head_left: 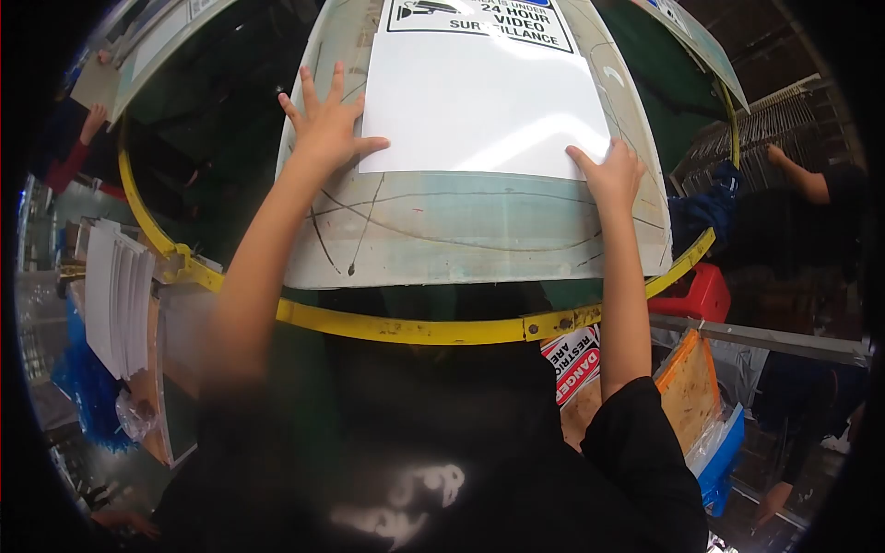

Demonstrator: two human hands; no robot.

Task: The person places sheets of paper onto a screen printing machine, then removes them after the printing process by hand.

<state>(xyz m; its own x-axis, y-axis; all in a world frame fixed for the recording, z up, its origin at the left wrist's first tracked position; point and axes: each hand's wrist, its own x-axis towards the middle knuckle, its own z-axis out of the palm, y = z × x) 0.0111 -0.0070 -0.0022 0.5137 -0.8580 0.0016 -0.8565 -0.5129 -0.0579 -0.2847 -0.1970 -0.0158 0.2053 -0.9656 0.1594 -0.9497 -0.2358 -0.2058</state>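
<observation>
A blank white sheet (484,106) lies on a pale, scratched board (461,230), its upper edge meeting a printed sign (479,20) that reads "24 HOUR VIDEO SURVEILLANCE". My left hand (327,124) rests with spread fingers at the sheet's left edge, the thumb tip on its lower left corner and the other fingers on the board. At the lower right corner is my right hand (613,175), thumb and fingers apart, the thumb touching the sheet. Neither hand grasps anything.
A yellow curved rail (415,330) runs round the board's near side. White sheets (120,295) stand stacked at left. At right are a red plastic object (698,293), a danger sign (573,364) and a co-worker's arm (800,175). Another person's hand (94,122) shows at upper left.
</observation>
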